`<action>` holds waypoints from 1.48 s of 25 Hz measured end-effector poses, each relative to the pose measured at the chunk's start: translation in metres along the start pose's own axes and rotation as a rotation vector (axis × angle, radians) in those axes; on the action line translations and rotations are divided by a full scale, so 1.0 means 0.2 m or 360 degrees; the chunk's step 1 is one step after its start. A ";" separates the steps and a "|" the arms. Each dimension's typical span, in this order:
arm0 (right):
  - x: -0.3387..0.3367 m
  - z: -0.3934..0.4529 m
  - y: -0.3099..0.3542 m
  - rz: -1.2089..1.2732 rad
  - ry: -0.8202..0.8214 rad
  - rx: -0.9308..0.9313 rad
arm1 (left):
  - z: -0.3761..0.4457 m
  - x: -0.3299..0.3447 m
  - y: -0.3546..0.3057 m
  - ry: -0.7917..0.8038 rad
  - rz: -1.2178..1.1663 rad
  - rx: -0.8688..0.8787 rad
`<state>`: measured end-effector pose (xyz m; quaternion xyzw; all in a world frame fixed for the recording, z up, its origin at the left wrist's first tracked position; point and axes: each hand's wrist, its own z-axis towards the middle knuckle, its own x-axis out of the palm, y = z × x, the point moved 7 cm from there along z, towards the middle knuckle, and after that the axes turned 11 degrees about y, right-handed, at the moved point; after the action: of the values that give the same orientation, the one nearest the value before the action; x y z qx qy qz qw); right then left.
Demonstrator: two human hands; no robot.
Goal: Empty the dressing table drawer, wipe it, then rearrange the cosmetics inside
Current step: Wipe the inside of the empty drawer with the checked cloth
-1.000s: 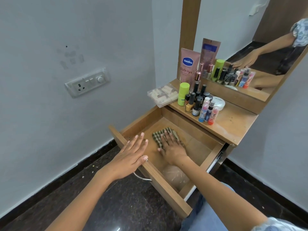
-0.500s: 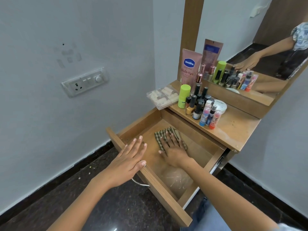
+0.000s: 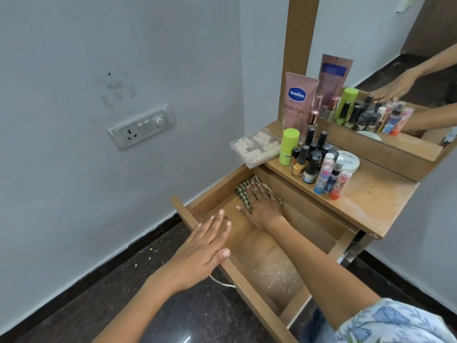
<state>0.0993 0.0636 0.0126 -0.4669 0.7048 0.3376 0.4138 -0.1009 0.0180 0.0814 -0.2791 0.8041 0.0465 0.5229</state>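
The wooden drawer (image 3: pixel 249 285) of the dressing table stands pulled out, with nothing in it but a checked cloth (image 3: pixel 243 191). My right hand (image 3: pixel 262 206) lies flat on that cloth with straight fingers, pressing it to the drawer floor near the far left corner. My left hand (image 3: pixel 200 253) rests open on the drawer's front edge, thumb over the rim. Cosmetics stand grouped on the tabletop: a pink Vaseline tube (image 3: pixel 298 102), a green stick (image 3: pixel 288 149), several dark nail polish bottles (image 3: pixel 310 162), small spray bottles (image 3: pixel 331 179) and a white jar (image 3: pixel 348 160).
A clear plastic box (image 3: pixel 256 149) of small pale items overhangs the tabletop's left end. A mirror (image 3: pixel 385 58) rises behind the cosmetics. The grey wall with a switch panel (image 3: pixel 141 127) is close on the left. Dark stone floor (image 3: pixel 99 293) lies below; a metal handle (image 3: pixel 222 283) hangs under the drawer front.
My right hand has slid the cloth farther toward the drawer's back left corner. My left hand stays on the front edge. The camera has shifted slightly.
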 end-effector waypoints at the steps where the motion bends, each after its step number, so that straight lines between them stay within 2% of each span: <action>1: -0.01 -0.02 -0.01 -0.0009 0.0014 0.0015 | 0.00 0.00 0.00 0.0002 -0.0005 -0.0004; 12: 0.13 -0.52 -0.20 -0.0227 0.0316 0.0404 | 0.01 0.00 0.01 -0.0008 -0.0030 -0.0013; 16: 0.17 -0.55 -0.22 -0.0035 0.0418 0.0213 | 0.02 0.01 0.01 0.0010 -0.0008 -0.0026; 21: 0.22 -0.55 0.16 -0.0056 0.0458 -0.0435 | 0.01 0.01 0.01 0.0015 -0.0015 -0.0016; 23: 0.21 -0.52 0.23 -0.0075 0.0375 -0.0511 | 0.01 0.00 0.01 0.0024 -0.0015 -0.0024; 26: 0.17 -0.41 0.12 -0.0164 0.0215 -0.0262 | 0.01 0.00 0.01 0.0036 -0.0016 -0.0036; 30: 0.13 -0.36 -0.17 0.0077 0.0297 0.0138 | 0.00 -0.01 0.00 0.0039 -0.0017 -0.0056; 33: 0.18 -0.47 -0.20 0.0225 0.0266 0.0314 | -0.01 -0.01 -0.01 0.0039 -0.0034 -0.0055; 35: 0.25 -0.56 -0.15 0.0351 0.0287 0.0384 | -0.01 -0.02 -0.01 0.0024 -0.0040 -0.0064; 37: 0.30 -0.62 -0.07 0.0418 0.0377 0.0295 | -0.02 -0.01 -0.04 0.0010 -0.0031 -0.0060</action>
<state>0.0655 -0.0704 0.0106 -0.3674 0.8315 0.2650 0.3215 -0.0997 0.0096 0.0869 -0.2968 0.8019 0.0557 0.5156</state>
